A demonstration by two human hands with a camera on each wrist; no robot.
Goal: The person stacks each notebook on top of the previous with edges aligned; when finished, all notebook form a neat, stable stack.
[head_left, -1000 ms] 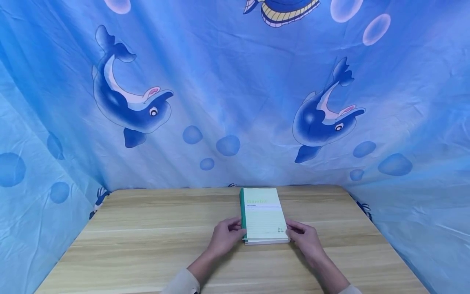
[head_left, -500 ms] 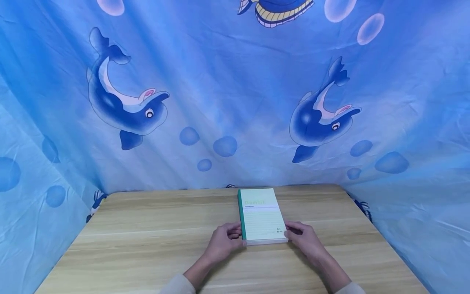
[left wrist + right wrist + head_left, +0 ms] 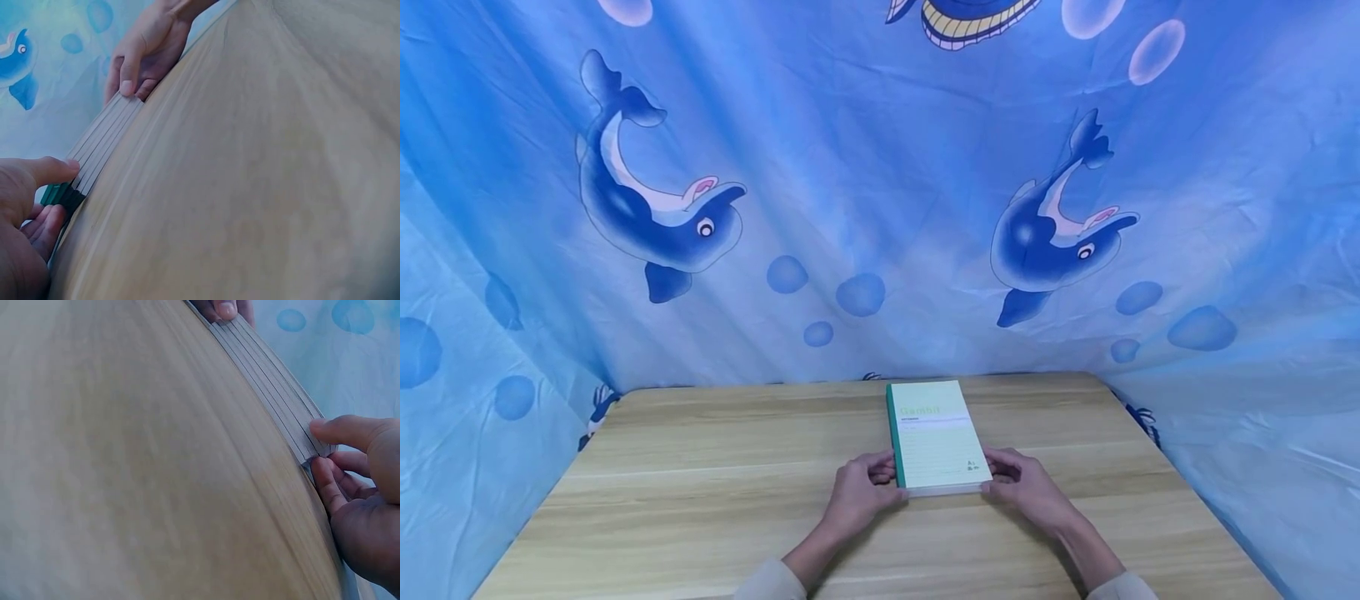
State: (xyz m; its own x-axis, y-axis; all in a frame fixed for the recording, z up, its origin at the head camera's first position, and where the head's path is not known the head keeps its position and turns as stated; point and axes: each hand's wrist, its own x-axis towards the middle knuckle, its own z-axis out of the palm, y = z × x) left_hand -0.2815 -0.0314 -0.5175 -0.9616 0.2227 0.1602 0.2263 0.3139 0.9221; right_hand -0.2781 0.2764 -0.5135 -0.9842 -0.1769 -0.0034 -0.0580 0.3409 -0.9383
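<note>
A stack of several notebooks [image 3: 936, 437] with a pale green cover and dark green spine lies flat on the wooden table, a little right of the middle. At its near left corner my left hand [image 3: 856, 498] grips it, thumb on the page edges and fingers by the spine. My right hand [image 3: 1028, 492] holds the opposite near corner, its thumb also on the near edge. From the left wrist, the layered page edges [image 3: 106, 140] look nearly even. In the right wrist view, the right thumb [image 3: 337, 430] presses the edges while fingertips touch the side.
The wooden table [image 3: 715, 467] stretches to both sides of the stack. Behind its far edge hangs a blue curtain [image 3: 880, 183] printed with dolphins and bubbles, which also runs down the left and right sides.
The lower notebooks stuck out at the near side a second ago; now the near edges line up. My left thumb, then my right, has moved down onto the near edge.
</note>
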